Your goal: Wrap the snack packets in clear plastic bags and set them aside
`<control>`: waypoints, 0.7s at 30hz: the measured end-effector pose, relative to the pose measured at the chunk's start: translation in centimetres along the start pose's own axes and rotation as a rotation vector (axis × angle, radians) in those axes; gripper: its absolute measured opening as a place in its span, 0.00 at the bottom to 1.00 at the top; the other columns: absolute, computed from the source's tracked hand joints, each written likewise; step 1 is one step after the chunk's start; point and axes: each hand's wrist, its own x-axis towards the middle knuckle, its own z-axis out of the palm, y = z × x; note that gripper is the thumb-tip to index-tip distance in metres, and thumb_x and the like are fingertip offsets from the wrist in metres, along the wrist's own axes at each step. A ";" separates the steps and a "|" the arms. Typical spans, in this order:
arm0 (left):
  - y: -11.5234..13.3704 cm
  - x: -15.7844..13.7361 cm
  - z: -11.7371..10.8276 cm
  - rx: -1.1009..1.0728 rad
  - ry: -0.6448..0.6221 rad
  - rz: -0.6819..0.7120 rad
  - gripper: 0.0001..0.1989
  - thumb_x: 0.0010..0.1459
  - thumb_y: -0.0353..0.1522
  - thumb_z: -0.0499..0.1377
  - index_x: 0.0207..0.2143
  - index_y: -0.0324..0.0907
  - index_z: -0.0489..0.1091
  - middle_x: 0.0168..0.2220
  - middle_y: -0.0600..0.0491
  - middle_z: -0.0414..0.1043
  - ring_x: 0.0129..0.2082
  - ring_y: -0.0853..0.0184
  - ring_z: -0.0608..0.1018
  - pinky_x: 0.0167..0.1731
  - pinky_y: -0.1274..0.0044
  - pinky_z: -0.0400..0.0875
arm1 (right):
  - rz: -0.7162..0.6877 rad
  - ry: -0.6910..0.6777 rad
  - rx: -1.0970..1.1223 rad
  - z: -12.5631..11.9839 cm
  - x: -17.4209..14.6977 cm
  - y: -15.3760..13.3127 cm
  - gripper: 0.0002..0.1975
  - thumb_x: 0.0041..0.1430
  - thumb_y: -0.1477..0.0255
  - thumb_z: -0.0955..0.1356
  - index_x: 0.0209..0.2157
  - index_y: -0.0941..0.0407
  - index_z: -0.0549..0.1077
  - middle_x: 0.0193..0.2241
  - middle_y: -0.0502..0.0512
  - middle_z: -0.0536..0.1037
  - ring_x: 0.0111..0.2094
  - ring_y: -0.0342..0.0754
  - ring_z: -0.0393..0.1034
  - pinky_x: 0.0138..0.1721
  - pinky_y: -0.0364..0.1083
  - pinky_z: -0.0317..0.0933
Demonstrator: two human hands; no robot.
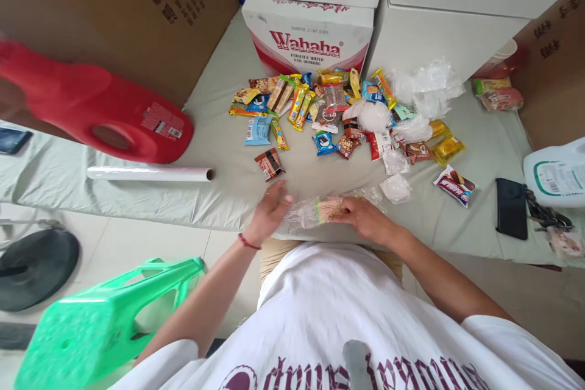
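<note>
Near the table's front edge, my right hand (369, 218) pinches a pale pink snack packet (325, 209) with green edges. Clear, crinkled plastic film surrounds the packet and sticks out at both its ends. My left hand (269, 210), a red cord on its wrist, is beside the film's left end with fingers loosely apart; whether it touches the film I cannot tell. Just beyond its fingertips lies a brown snack packet (269, 164). A small bundle wrapped in clear film (395, 188) rests to the right of the held packet.
Mixed snack packets (297, 103) are heaped before a Wahaha carton (311, 39), with crumpled clear plastic (429, 88) at their right. A white roll (150, 173) and red jug (137, 116) are left; a black phone (512, 208) is right. A green stool (82, 323) stands below.
</note>
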 end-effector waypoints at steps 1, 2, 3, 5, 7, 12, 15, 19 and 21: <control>0.9 0.1 0.9 0.101 -0.006 0.009 0.23 0.59 0.49 0.58 0.49 0.42 0.70 0.44 0.43 0.74 0.39 0.58 0.76 0.36 0.68 0.72 | -0.026 0.004 0.001 0.0 -0.1 0.1 0.15 0.72 0.69 0.64 0.53 0.48 0.80 0.47 0.56 0.79 0.47 0.51 0.71 0.49 0.50 0.65; 1.7 0.1 1.4 0.192 -0.033 0.025 0.21 0.55 0.47 0.63 0.44 0.42 0.73 0.43 0.43 0.74 0.42 0.55 0.75 0.38 0.66 0.71 | -0.066 0.006 -0.006 -0.2 -0.3 0.2 0.16 0.72 0.70 0.63 0.53 0.48 0.80 0.47 0.57 0.78 0.47 0.51 0.72 0.49 0.50 0.65; 2.3 0.1 1.7 0.258 -0.063 0.039 0.17 0.52 0.44 0.66 0.39 0.42 0.74 0.42 0.43 0.74 0.43 0.52 0.75 0.38 0.65 0.71 | -0.108 0.006 -0.014 -0.3 -0.5 0.4 0.16 0.71 0.71 0.64 0.54 0.49 0.79 0.47 0.58 0.77 0.47 0.51 0.72 0.50 0.51 0.65; 3.5 -0.2 1.4 0.291 -0.103 0.063 0.09 0.51 0.38 0.65 0.29 0.43 0.72 0.38 0.44 0.73 0.41 0.53 0.75 0.36 0.67 0.70 | -0.175 0.007 -0.021 -0.8 -0.8 0.5 0.17 0.69 0.69 0.67 0.56 0.49 0.78 0.48 0.60 0.76 0.48 0.52 0.71 0.52 0.53 0.66; 4.5 -0.6 0.8 0.186 -0.113 0.043 0.07 0.54 0.35 0.62 0.26 0.44 0.69 0.32 0.49 0.72 0.33 0.60 0.74 0.32 0.71 0.68 | -0.202 0.015 -0.014 -1.2 -1.1 0.3 0.18 0.68 0.65 0.69 0.57 0.49 0.77 0.49 0.60 0.75 0.51 0.53 0.70 0.54 0.54 0.65; 8.2 -0.6 3.2 -0.122 -0.206 -0.015 0.07 0.62 0.35 0.56 0.33 0.45 0.72 0.27 0.56 0.74 0.27 0.66 0.74 0.28 0.75 0.66 | -0.165 0.003 -0.031 -1.5 -0.8 -0.9 0.15 0.71 0.65 0.66 0.52 0.52 0.80 0.48 0.60 0.76 0.49 0.53 0.70 0.53 0.53 0.66; 9.6 -0.1 5.9 0.028 -0.200 0.066 0.14 0.66 0.32 0.50 0.33 0.44 0.74 0.32 0.51 0.77 0.33 0.63 0.77 0.35 0.72 0.69 | -0.179 0.012 0.048 -2.0 -0.9 -0.5 0.14 0.71 0.67 0.65 0.51 0.54 0.80 0.48 0.60 0.77 0.49 0.52 0.71 0.53 0.52 0.65; 9.3 0.3 7.5 0.271 -0.097 0.119 0.13 0.67 0.33 0.53 0.37 0.46 0.78 0.37 0.47 0.75 0.41 0.57 0.75 0.37 0.69 0.69 | -0.011 0.267 0.097 -3.5 -1.5 1.6 0.16 0.72 0.69 0.62 0.53 0.54 0.78 0.45 0.59 0.78 0.47 0.52 0.72 0.51 0.50 0.66; 8.7 0.4 7.6 0.292 -0.025 0.111 0.09 0.63 0.36 0.59 0.42 0.47 0.78 0.42 0.45 0.73 0.44 0.54 0.73 0.41 0.66 0.70 | 0.133 0.390 -0.062 -3.9 -1.5 2.7 0.19 0.68 0.69 0.66 0.58 0.57 0.74 0.48 0.62 0.76 0.50 0.57 0.68 0.54 0.54 0.64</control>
